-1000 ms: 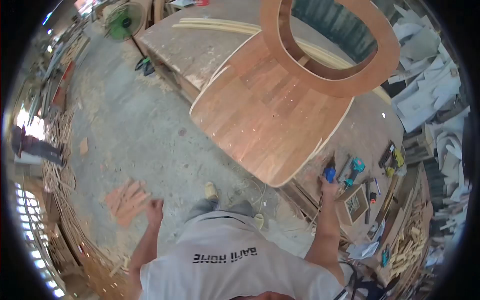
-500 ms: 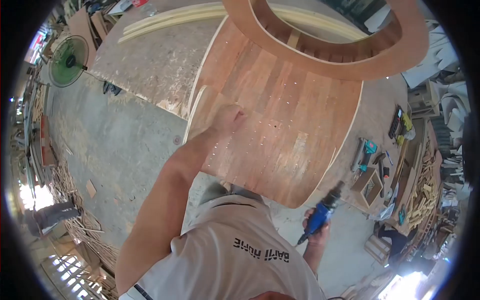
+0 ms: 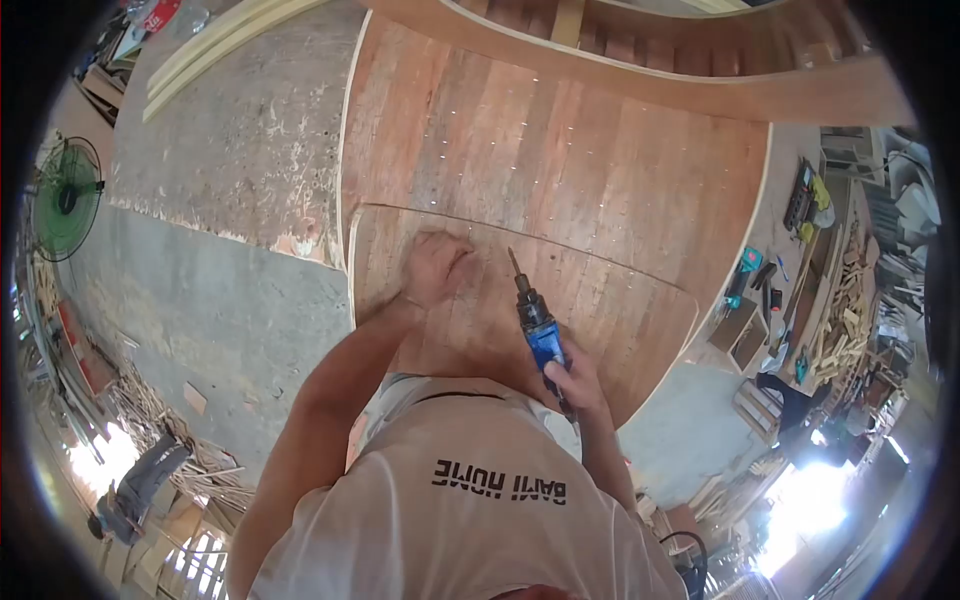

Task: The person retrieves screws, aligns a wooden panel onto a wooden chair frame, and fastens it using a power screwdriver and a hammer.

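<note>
My left hand [image 3: 438, 266], curled into a fist and slightly blurred, rests on the left part of a smaller wooden panel [image 3: 620, 320] with rounded corners. That panel lies over the near end of a large slatted wood panel [image 3: 590, 160] dotted with small shiny marks. In my right hand [image 3: 578, 378] is a blue die grinder [image 3: 541, 335]. Its long thin bit points away from me, over the smaller panel, right of my fist. Whether the tip touches the wood I cannot tell. A small dark hole [image 3: 552, 257] shows near the tip.
A curved wooden frame [image 3: 700, 95] stands across the far end. The worktable [image 3: 240, 150] carries pale wood strips [image 3: 215, 50] at the far left. To the right are an open wooden box [image 3: 738, 332] and a teal tool [image 3: 745, 262]. A green fan [image 3: 68, 198] stands left.
My right hand has brought the die grinder up from beside the panel's near right corner to above the smaller panel. The smaller panel's far edge now shows. My view has shifted.
</note>
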Action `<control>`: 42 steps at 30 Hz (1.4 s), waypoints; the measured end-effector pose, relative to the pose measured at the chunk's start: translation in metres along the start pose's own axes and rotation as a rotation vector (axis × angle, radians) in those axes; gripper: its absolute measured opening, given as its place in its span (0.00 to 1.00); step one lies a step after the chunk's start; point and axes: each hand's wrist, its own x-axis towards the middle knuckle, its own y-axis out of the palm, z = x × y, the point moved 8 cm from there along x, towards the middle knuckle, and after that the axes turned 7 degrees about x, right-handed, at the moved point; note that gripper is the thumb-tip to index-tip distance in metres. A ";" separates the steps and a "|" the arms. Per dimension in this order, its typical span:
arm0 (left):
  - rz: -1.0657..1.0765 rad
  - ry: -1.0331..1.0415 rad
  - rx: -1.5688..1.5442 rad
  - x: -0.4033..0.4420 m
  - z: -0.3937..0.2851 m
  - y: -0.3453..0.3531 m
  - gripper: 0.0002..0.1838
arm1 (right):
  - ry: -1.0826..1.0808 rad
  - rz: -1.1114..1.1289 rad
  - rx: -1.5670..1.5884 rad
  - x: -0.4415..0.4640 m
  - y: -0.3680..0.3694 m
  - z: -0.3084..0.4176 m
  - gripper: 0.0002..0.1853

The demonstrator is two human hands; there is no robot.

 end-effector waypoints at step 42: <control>0.017 -0.055 0.030 -0.006 0.019 -0.029 0.13 | 0.256 0.011 -0.168 0.054 0.037 0.015 0.41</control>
